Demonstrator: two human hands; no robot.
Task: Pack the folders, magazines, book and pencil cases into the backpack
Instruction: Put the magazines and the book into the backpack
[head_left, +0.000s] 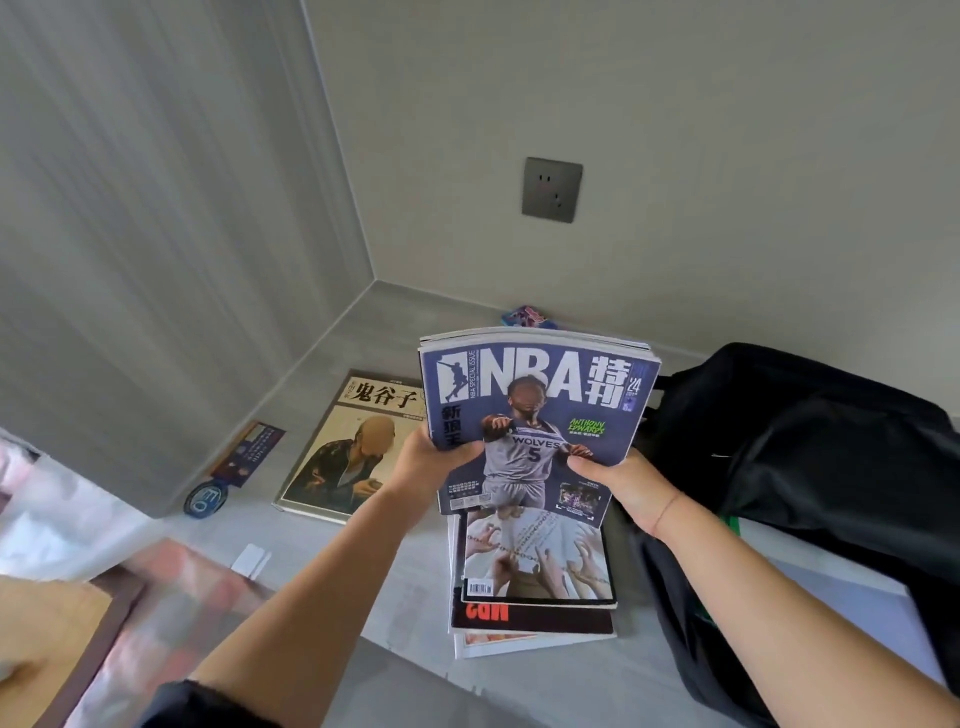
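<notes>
Both hands hold up a blue NBA magazine, several copies thick, above the grey desk. My left hand grips its lower left edge and my right hand grips its lower right edge. Under it a stack of magazines lies flat on the desk. A beige book with a seated figure on its cover lies to the left. The black backpack sits on the right, its opening towards the magazines. A colourful pencil case peeks out behind the raised magazine, by the wall.
A dark blue bookmark and a round blue badge lie left of the book. A small white paper slip rests near the desk's front edge. A wall socket is above. Blurred bedding and wood fill the lower left.
</notes>
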